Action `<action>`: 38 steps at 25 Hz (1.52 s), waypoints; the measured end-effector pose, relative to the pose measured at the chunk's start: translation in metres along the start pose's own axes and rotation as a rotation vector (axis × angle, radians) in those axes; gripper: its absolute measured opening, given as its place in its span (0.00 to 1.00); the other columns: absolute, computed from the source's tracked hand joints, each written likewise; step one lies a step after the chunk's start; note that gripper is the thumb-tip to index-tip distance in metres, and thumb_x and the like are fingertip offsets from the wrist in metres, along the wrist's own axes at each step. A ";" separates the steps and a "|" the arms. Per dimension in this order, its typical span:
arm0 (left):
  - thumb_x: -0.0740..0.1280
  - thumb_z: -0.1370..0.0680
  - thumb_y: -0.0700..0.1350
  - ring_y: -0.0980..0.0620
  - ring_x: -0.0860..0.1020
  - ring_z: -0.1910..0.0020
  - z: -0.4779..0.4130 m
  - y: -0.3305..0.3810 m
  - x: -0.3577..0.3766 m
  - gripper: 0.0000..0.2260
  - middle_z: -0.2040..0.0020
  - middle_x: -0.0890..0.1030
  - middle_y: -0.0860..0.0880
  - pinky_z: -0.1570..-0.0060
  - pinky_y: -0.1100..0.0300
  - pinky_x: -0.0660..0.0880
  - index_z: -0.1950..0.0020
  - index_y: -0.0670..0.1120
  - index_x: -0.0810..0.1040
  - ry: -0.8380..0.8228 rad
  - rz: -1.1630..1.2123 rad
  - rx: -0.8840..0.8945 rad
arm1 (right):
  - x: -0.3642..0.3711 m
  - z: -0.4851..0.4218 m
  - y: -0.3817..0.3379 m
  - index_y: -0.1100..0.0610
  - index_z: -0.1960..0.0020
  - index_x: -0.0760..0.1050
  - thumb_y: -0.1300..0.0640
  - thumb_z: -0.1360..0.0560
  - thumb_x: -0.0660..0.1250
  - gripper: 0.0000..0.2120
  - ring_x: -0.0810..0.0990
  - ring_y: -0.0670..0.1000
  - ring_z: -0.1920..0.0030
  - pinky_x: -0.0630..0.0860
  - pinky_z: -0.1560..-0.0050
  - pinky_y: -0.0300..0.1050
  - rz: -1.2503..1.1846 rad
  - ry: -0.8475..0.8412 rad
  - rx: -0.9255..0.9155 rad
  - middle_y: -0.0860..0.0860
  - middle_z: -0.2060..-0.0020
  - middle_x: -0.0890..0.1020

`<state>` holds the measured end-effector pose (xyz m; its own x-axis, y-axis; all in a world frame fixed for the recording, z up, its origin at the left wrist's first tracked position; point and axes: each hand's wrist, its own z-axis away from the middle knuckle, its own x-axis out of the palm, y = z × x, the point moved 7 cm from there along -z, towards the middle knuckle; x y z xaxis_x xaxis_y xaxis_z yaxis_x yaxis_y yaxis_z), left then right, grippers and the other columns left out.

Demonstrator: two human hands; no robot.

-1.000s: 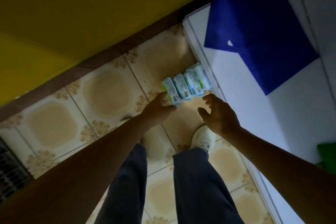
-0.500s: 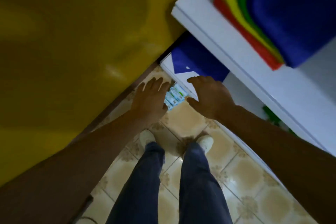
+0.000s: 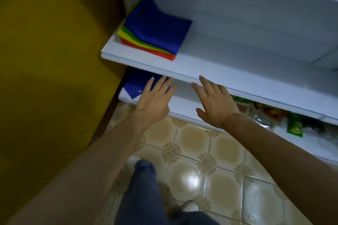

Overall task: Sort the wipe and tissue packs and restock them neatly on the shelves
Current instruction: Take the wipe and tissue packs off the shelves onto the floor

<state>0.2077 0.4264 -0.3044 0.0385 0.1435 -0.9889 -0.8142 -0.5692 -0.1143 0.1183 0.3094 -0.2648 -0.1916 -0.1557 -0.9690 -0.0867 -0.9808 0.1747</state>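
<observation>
My left hand (image 3: pixel 155 98) and my right hand (image 3: pixel 214 104) hover side by side, palms down and fingers straight, in front of the edge of the white middle shelf (image 3: pixel 237 82). Neither hand holds anything. Their fingertips reach just under that shelf's front edge, above the lower shelf (image 3: pixel 182 107). No wipe or tissue pack shows in this view; the blue-and-white packs seen earlier on the floor are out of sight.
A stack of folded blue, green, yellow and red cloth bags (image 3: pixel 155 29) lies at the left end of the middle shelf. A blue bag (image 3: pixel 139 86) lies on the lower shelf, and snack packets (image 3: pixel 274 117) to the right. A yellow wall (image 3: pixel 45 60) stands left; tiled floor (image 3: pixel 201 151) below.
The view has swung up from the floor to the shelves. Both hands rose from beside the packs on the floor to shelf height, and the packs dropped out of view.
</observation>
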 end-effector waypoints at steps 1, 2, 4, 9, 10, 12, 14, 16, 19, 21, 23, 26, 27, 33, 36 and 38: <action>0.59 0.21 0.46 0.49 0.44 0.22 -0.002 0.035 -0.024 0.30 0.20 0.45 0.49 0.26 0.46 0.42 0.21 0.49 0.49 0.067 -0.036 0.067 | -0.013 0.039 0.021 0.57 0.23 0.55 0.46 0.26 0.67 0.37 0.60 0.59 0.26 0.60 0.29 0.57 0.021 0.072 0.028 0.60 0.24 0.55; 0.59 0.22 0.45 0.49 0.44 0.22 -0.003 0.067 -0.044 0.30 0.20 0.46 0.49 0.26 0.46 0.42 0.21 0.49 0.51 0.135 -0.070 0.138 | -0.024 0.074 0.038 0.58 0.25 0.61 0.48 0.30 0.71 0.38 0.66 0.59 0.28 0.64 0.31 0.58 0.043 0.139 0.031 0.61 0.25 0.61; 0.62 0.25 0.43 0.47 0.52 0.22 -0.010 0.126 -0.088 0.31 0.21 0.53 0.47 0.26 0.43 0.48 0.23 0.48 0.58 0.303 -0.146 0.291 | -0.039 0.135 0.075 0.59 0.29 0.69 0.49 0.35 0.75 0.37 0.72 0.60 0.32 0.68 0.35 0.61 0.126 0.223 0.021 0.61 0.30 0.69; 0.72 0.36 0.45 0.44 0.69 0.29 -0.031 0.229 -0.212 0.32 0.27 0.69 0.43 0.33 0.42 0.65 0.31 0.45 0.73 0.658 -0.217 0.526 | -0.084 0.229 0.180 0.59 0.34 0.74 0.44 0.36 0.76 0.35 0.77 0.60 0.38 0.72 0.40 0.62 0.172 0.306 0.292 0.61 0.36 0.76; 0.73 0.36 0.45 0.44 0.69 0.30 -0.039 0.239 -0.232 0.33 0.28 0.69 0.43 0.33 0.41 0.65 0.31 0.44 0.72 0.669 -0.188 0.506 | -0.092 0.239 0.200 0.59 0.35 0.74 0.42 0.36 0.75 0.35 0.77 0.60 0.39 0.72 0.40 0.62 0.152 0.319 0.372 0.60 0.37 0.77; 0.74 0.36 0.45 0.44 0.69 0.29 -0.060 0.255 -0.265 0.36 0.27 0.69 0.43 0.34 0.40 0.65 0.29 0.43 0.70 0.655 -0.127 0.452 | -0.108 0.253 0.240 0.58 0.35 0.73 0.37 0.33 0.71 0.34 0.76 0.60 0.39 0.71 0.39 0.60 0.135 0.363 0.506 0.58 0.38 0.77; 0.73 0.34 0.46 0.44 0.67 0.28 -0.084 0.261 -0.287 0.36 0.26 0.67 0.44 0.33 0.40 0.64 0.27 0.43 0.67 0.665 -0.065 0.398 | -0.122 0.254 0.271 0.56 0.33 0.69 0.33 0.30 0.65 0.35 0.73 0.58 0.36 0.67 0.36 0.58 0.112 0.378 0.578 0.57 0.35 0.74; 0.71 0.31 0.47 0.45 0.64 0.26 -0.110 0.265 -0.300 0.36 0.24 0.63 0.44 0.30 0.42 0.61 0.25 0.44 0.64 0.670 -0.012 0.362 | -0.130 0.247 0.298 0.54 0.28 0.62 0.32 0.27 0.59 0.36 0.66 0.57 0.30 0.60 0.31 0.57 0.090 0.374 0.612 0.56 0.29 0.67; 0.65 0.25 0.50 0.48 0.55 0.23 -0.161 0.269 -0.311 0.34 0.21 0.54 0.47 0.27 0.48 0.51 0.22 0.47 0.55 0.654 0.060 0.315 | -0.148 0.225 0.335 0.55 0.25 0.59 0.34 0.26 0.60 0.37 0.63 0.58 0.28 0.57 0.28 0.57 0.136 0.439 0.605 0.57 0.26 0.62; 0.63 0.23 0.52 0.48 0.52 0.23 -0.203 0.278 -0.320 0.33 0.21 0.51 0.47 0.27 0.50 0.50 0.22 0.47 0.53 0.664 0.111 0.298 | -0.159 0.204 0.358 0.57 0.30 0.67 0.36 0.30 0.68 0.36 0.71 0.59 0.33 0.65 0.32 0.59 0.215 0.489 0.575 0.59 0.31 0.70; 0.63 0.23 0.53 0.48 0.51 0.23 -0.245 0.289 -0.336 0.33 0.21 0.50 0.46 0.27 0.49 0.50 0.22 0.47 0.52 0.698 0.150 0.307 | -0.163 0.184 0.385 0.58 0.35 0.73 0.38 0.34 0.73 0.35 0.77 0.60 0.39 0.71 0.38 0.59 0.258 0.522 0.565 0.60 0.37 0.76; 0.66 0.24 0.52 0.45 0.51 0.23 -0.307 0.294 -0.364 0.35 0.21 0.50 0.45 0.26 0.47 0.51 0.22 0.47 0.52 0.784 0.211 0.310 | -0.167 0.149 0.422 0.57 0.38 0.76 0.40 0.37 0.75 0.33 0.79 0.59 0.43 0.74 0.41 0.58 0.264 0.501 0.558 0.59 0.40 0.79; 0.67 0.24 0.52 0.44 0.52 0.23 -0.325 0.290 -0.369 0.37 0.21 0.51 0.44 0.26 0.47 0.52 0.21 0.47 0.52 0.797 0.280 0.289 | -0.167 0.138 0.434 0.58 0.39 0.76 0.41 0.37 0.76 0.33 0.79 0.60 0.44 0.74 0.42 0.57 0.270 0.497 0.554 0.59 0.40 0.79; 0.70 0.27 0.49 0.42 0.66 0.31 -0.380 0.269 -0.351 0.37 0.28 0.67 0.43 0.36 0.45 0.69 0.23 0.44 0.56 0.825 0.679 0.249 | -0.184 0.060 0.499 0.58 0.27 0.60 0.36 0.28 0.65 0.38 0.67 0.57 0.32 0.59 0.30 0.54 0.060 0.534 0.647 0.55 0.31 0.68; 0.71 0.28 0.46 0.43 0.70 0.34 -0.387 0.261 -0.349 0.33 0.32 0.71 0.44 0.39 0.46 0.71 0.26 0.44 0.62 0.870 0.784 0.233 | -0.182 0.007 0.523 0.61 0.29 0.62 0.31 0.32 0.64 0.44 0.71 0.59 0.37 0.62 0.34 0.55 0.053 0.463 0.718 0.58 0.36 0.72; 0.70 0.28 0.50 0.45 0.70 0.35 -0.385 0.263 -0.349 0.30 0.32 0.72 0.46 0.40 0.49 0.71 0.28 0.46 0.65 0.921 0.775 0.281 | -0.174 -0.013 0.525 0.64 0.35 0.70 0.36 0.34 0.66 0.39 0.77 0.60 0.48 0.68 0.45 0.53 0.132 0.481 0.725 0.61 0.45 0.77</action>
<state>0.2028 -0.0847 -0.0255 -0.2085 -0.8421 -0.4974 -0.8956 -0.0399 0.4430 0.1193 -0.1799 -0.0065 0.1748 -0.4553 -0.8730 -0.7237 -0.6606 0.1996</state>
